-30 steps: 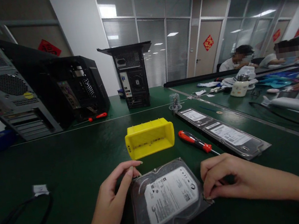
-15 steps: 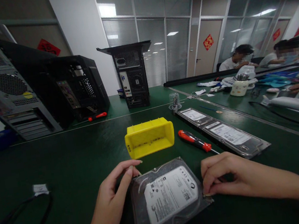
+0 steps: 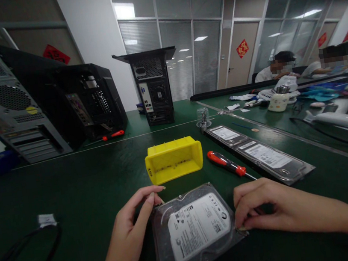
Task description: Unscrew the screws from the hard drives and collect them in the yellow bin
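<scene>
A hard drive [image 3: 196,229] with a white label lies flat on the green table in front of me. My left hand [image 3: 132,227] rests at its far left corner, fingers curled, fingertips touching the drive's edge. My right hand [image 3: 262,208] is closed in a pinch at the drive's right corner, on something too small to make out. Just beyond the drive stands a yellow plastic bin [image 3: 174,160]. A red-handled screwdriver [image 3: 227,165] lies to the right of the bin.
Two more hard drives [image 3: 261,155] lie in a row at the right. Open computer cases [image 3: 40,101] and a tower [image 3: 153,88] stand at the back. A black cable [image 3: 32,254] trails at the left. Other people sit at the far right.
</scene>
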Motion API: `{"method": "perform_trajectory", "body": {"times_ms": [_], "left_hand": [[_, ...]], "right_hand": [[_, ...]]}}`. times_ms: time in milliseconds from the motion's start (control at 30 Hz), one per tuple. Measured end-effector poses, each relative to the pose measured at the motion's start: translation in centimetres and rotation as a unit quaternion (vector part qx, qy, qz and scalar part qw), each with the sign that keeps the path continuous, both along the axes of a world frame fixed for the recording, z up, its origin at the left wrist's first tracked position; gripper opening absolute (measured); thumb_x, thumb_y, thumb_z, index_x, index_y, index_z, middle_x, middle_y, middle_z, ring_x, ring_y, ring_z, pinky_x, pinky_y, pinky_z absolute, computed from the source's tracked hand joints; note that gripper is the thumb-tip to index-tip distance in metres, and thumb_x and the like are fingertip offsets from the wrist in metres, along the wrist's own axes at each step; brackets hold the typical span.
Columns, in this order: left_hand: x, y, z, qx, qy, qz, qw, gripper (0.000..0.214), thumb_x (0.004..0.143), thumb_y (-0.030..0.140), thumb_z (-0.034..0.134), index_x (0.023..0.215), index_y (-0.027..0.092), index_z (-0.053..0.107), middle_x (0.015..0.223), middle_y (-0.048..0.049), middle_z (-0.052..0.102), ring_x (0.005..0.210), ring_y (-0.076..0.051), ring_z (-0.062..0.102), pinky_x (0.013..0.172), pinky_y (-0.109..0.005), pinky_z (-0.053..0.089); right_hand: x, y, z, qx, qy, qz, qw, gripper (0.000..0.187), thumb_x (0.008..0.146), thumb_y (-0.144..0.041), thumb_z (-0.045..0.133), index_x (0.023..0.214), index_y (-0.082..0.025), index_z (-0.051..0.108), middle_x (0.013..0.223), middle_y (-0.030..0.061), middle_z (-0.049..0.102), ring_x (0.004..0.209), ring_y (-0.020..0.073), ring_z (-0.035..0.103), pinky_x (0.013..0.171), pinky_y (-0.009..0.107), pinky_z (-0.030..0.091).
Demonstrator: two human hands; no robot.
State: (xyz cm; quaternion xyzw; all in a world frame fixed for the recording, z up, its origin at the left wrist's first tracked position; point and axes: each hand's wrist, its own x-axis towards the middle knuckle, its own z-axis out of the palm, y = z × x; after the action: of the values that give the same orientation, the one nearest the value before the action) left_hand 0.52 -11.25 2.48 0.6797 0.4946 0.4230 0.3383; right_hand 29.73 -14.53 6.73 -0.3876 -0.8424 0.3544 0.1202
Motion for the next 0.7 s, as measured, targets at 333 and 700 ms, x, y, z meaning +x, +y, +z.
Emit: {"method": "perform_trajectory", "body": {"times_ms": [333, 700], "left_hand": [[-0.11, 0.03, -0.46, -0.004, -0.001, 0.002, 1.000, 0.027, 0.091, 0.039, 0.045, 0.099, 0.023, 0.065, 0.079, 0.0004, 0.063, 0.079, -0.018, 0.059, 0.070, -0.022, 0.046], [-0.28, -0.10, -0.30, 0.001, 0.013, -0.002, 1.000, 0.027, 0.091, 0.038, 0.044, 0.100, 0.022, 0.065, 0.080, 0.0000, 0.064, 0.081, -0.018, 0.059, 0.073, -0.024, 0.046]], "right_hand": [[0.42, 0.04, -0.23, 0.006, -0.010, 0.018, 1.000, 0.021, 0.088, -0.031, 0.057, 0.097, -0.023, 0.074, 0.087, 0.0032, 0.064, 0.078, 0.0108, 0.060, 0.067, 0.020, 0.046], [0.62, 0.18, 0.09, 0.003, -0.024, 0.017, 1.000, 0.023, 0.088, -0.033, 0.057, 0.105, -0.028, 0.071, 0.089, 0.0031, 0.064, 0.080, 0.0110, 0.061, 0.065, 0.019, 0.045]]}}
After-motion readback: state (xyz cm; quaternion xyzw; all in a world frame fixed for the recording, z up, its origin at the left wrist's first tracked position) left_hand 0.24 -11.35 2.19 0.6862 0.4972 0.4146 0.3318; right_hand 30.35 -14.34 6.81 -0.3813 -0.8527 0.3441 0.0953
